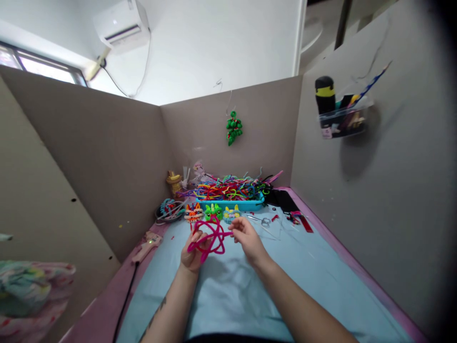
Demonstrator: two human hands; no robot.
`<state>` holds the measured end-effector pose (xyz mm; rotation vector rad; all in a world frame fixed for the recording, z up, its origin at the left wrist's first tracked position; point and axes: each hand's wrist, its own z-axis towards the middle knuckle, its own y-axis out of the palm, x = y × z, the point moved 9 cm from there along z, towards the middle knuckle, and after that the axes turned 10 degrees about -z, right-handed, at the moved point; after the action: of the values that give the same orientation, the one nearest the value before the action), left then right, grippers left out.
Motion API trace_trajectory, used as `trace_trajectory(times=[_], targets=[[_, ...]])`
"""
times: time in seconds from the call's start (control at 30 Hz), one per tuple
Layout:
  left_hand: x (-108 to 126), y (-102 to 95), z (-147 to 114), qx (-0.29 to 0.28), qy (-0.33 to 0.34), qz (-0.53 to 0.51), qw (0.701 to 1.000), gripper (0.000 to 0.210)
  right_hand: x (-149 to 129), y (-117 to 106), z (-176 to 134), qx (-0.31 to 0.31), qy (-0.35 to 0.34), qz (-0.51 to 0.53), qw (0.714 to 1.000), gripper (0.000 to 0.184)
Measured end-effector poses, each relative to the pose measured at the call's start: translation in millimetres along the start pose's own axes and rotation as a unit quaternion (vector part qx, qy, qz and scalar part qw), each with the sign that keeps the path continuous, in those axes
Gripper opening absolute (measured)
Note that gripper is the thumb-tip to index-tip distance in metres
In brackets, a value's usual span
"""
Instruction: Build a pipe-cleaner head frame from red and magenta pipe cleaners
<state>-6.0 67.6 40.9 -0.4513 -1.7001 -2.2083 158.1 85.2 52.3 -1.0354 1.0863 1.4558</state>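
A magenta pipe cleaner shape (214, 237), bent into several crossing loops, is held up above the blue cloth. My left hand (193, 251) is closed around its left side, with the thumb and fingers partly behind the loops. My right hand (246, 238) pinches the end that sticks out to the right. Just beyond my hands stand three small fuzzy animal heads: an orange one (193, 212), a green one (213, 212) and a yellow and blue one (232, 214).
A blue tray (235, 205) heaped with coloured pipe cleaners (228, 188) stands at the back. Scissors (263, 221) lie to the right. A glue gun (148, 247) with a black cord is at the left. Grey partitions (235, 157) enclose the table; a green ornament (233, 127) hangs there.
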Motion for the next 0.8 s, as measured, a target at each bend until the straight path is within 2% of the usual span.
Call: trace_trajectory(times=[0.1, 0.17, 0.23, 0.33, 0.4, 0.5, 0.67, 0.8], targets=[[8, 25.8, 4, -0.006, -0.007, 0.115, 0.993, 0.045, -23, -30, -5, 0.117, -0.077, -0.043, 0.989, 0.017], [16, 49.5, 4, -0.011, 0.017, 0.239, 0.971, 0.041, -45, -43, -13, 0.165, -0.152, -0.102, 0.969, 0.014], [21, 71.4, 1, -0.009, 0.048, 0.362, 0.931, 0.038, -68, -41, -24, 0.161, -0.24, -0.175, 0.941, 0.013], [19, 92.6, -8, -0.016, 0.087, 0.472, 0.877, 0.036, -84, -14, -36, 0.066, -0.335, -0.261, 0.903, 0.008], [14, 94.6, -13, -0.015, 0.1, 0.499, 0.861, 0.037, -82, 5, -39, 0.001, -0.347, -0.283, 0.894, 0.008], [9, 88.2, -16, -0.006, 0.113, 0.497, 0.86, 0.037, -75, 19, -40, -0.032, -0.332, -0.288, 0.898, 0.005], [5, 81.6, -16, 0.003, 0.122, 0.518, 0.847, 0.037, -67, 15, -35, 0.0, -0.281, -0.274, 0.92, 0.016], [2, 79.1, -18, 0.004, 0.114, 0.521, 0.846, 0.046, -61, 12, -32, 0.017, -0.258, -0.266, 0.929, 0.018]])
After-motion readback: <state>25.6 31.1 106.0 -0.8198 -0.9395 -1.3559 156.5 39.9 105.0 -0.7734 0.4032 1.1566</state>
